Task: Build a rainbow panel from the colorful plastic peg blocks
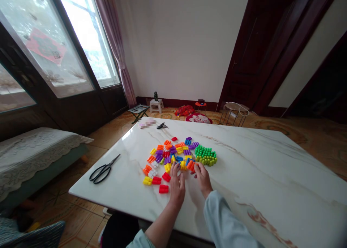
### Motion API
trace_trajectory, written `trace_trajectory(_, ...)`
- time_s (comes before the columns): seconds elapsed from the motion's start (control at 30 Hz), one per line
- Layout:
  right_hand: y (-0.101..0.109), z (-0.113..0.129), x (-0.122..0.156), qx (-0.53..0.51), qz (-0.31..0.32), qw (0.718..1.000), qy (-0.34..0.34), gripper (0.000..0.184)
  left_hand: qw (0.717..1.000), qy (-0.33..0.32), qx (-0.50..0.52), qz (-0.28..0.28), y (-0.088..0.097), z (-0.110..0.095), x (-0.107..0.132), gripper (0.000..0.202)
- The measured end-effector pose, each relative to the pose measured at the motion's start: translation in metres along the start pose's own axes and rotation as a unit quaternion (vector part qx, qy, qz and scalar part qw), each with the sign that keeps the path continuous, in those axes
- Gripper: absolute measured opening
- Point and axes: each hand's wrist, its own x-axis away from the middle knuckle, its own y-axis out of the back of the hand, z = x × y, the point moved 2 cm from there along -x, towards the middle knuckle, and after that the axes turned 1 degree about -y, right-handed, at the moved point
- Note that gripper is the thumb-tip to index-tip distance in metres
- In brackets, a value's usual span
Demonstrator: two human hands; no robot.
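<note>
- Blocks (179,158): hard plastic, smooth and a bit shiny.
- Table (244,161): smooth and very shiny, like polished stone.
- Scissors (109,165): metal blades, smooth black handles.
- Sleeve (225,219): soft cloth, not shiny.
- Curtain (112,34): soft cloth.
- Cover (35,141): lacy cloth, bumpy.
- Door (249,63): looks like wood, a little shiny.
- Floor (101,141): smooth, shiny tiles.
- Wall (184,42): plain and matt.
- Stool (156,104): smooth plastic.

one head-worn view, looking forward and down over the white table (244,161), left hand (177,186) and right hand (202,177) near at lower centre, window (86,34) at left, pale wall (187,42) and dark door (252,56) farther off.
</note>
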Motion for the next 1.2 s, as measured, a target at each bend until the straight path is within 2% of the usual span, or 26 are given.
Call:
trace_trajectory(0.1, -0.010, 0.003, -0.006, -0.007, 0.052, 0.999, -0.013, 0.040, 0.999, -0.017, -0.025, -0.011, 0.001, 0.000, 0.000, 0.037)
trace_trajectory(0.23, 0.000, -0.013, 0.002, 0.086, -0.022, 0.996, 0.010, 0.036, 0.997, -0.030, -0.063, -0.039, 0.001, 0.002, 0.000, 0.047)
trace_trajectory(0.33, 0.007, -0.020, 0.005, 0.134, -0.029, 0.990, 0.024, 0.031, 0.993, -0.037, -0.092, -0.061, 0.001, 0.001, 0.000, 0.052)
trace_trajectory(0.43, 0.003, -0.010, -0.008, 0.147, -0.007, 0.989, 0.031, 0.029, 0.991, -0.030, -0.098, -0.082, 0.003, 0.000, 0.000, 0.054)
trace_trajectory(0.63, -0.026, 0.022, -0.050, 0.187, -0.003, 0.980, 0.075, 0.035, 0.991, 0.008, -0.085, -0.102, 0.003, 0.004, -0.001, 0.053)
trace_trajectory(0.73, -0.041, 0.029, -0.057, 0.267, 0.005, 0.956, 0.124, 0.037, 0.991, 0.015, -0.082, -0.106, 0.003, 0.006, -0.001, 0.053)
trace_trajectory(0.9, -0.062, 0.031, -0.056, 0.381, 0.085, 0.899, 0.200, 0.040, 0.990, 0.010, -0.098, -0.100, 0.002, 0.010, -0.001, 0.054)
trace_trajectory(1.03, -0.073, 0.031, -0.060, 0.454, 0.112, 0.856, 0.221, 0.040, 0.991, 0.011, -0.110, -0.082, 0.001, 0.014, -0.002, 0.054)
trace_trajectory(1.2, -0.079, 0.032, -0.062, 0.507, 0.109, 0.823, 0.231, 0.026, 0.991, -0.002, -0.114, -0.068, 0.000, 0.018, -0.002, 0.056)
